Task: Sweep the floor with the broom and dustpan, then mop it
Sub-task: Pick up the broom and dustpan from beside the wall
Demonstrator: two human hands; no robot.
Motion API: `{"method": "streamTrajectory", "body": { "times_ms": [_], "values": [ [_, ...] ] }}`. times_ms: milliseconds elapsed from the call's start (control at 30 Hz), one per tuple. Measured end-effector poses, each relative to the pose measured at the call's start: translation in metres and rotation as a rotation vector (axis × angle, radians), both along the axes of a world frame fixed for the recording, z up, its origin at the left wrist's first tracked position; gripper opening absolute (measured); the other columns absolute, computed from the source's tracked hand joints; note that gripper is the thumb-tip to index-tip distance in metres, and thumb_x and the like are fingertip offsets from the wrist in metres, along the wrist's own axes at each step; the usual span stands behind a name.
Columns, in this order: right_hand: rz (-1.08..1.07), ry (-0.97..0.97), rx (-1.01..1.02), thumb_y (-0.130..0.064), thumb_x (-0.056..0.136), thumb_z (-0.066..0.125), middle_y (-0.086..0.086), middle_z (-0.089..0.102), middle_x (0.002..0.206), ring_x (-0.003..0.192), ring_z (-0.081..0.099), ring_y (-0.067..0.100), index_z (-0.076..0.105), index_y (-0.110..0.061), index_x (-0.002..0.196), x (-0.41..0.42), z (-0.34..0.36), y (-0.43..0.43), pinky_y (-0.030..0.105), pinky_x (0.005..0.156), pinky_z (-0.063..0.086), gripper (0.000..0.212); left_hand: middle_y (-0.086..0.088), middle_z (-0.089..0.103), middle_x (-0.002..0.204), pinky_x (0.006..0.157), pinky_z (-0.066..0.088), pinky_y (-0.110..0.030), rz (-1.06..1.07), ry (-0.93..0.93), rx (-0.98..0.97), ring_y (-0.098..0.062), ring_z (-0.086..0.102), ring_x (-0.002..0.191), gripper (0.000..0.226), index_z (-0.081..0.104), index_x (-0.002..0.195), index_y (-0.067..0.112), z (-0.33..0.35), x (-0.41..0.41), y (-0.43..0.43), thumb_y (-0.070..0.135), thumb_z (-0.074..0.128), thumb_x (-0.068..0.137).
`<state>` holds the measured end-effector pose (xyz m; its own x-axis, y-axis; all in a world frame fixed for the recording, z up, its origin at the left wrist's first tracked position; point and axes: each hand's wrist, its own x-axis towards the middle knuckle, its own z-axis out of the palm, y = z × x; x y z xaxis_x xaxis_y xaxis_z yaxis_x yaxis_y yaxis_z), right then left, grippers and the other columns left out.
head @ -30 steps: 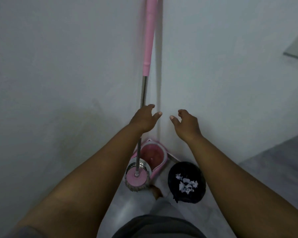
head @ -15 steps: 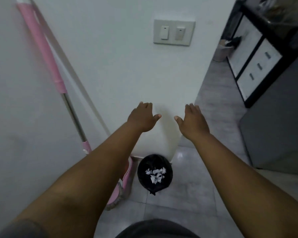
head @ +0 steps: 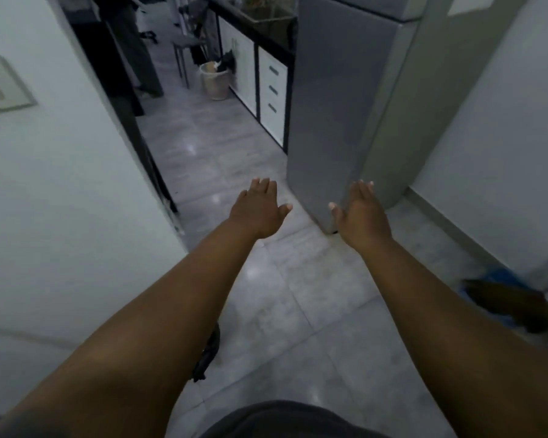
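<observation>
Both my arms reach forward over the grey tiled floor (head: 298, 305). My left hand (head: 258, 210) has straight, spread fingers and holds nothing. My right hand (head: 361, 213) is also flat with straight fingers, empty, in front of the lower corner of a grey fridge (head: 339, 99). No broom, dustpan or mop is in view. Only a sliver of the black bin bag (head: 208, 355) shows under my left forearm.
A white wall (head: 60, 191) with a switch plate (head: 0, 86) fills the left. Ahead are a black-and-white drawer cabinet (head: 271, 90), a pale waste basket (head: 215, 80) and a stool (head: 185, 49). A blue and dark object (head: 503, 298) lies low on the right by another wall (head: 503, 137).
The view has swung right, away from the corner with the pink mop, its bucket and the black bin. My left hand came off the mop pole; both hands now stretch flat.
</observation>
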<state>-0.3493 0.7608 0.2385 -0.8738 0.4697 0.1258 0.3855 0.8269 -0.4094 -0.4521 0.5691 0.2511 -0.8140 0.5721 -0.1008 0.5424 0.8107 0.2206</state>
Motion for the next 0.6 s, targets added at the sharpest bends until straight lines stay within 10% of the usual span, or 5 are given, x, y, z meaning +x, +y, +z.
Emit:
{"method": "streamTrajectory", "body": {
  "times_ms": [600],
  "values": [
    [-0.769,-0.155,0.017,-0.046,0.100,0.044,0.016,0.016,0.162,0.151,0.006,0.030,0.021,0.001,0.153,0.282,-0.023,0.174,0.042,0.121,0.012,0.074,-0.007,0.005,0.166,0.121,0.014,-0.043,-0.752,-0.101,-0.030,-0.024,0.000,0.153,0.076,0.009,0.158,0.010,-0.034,0.169,0.304,0.056,0.031,0.102]
  ]
}}
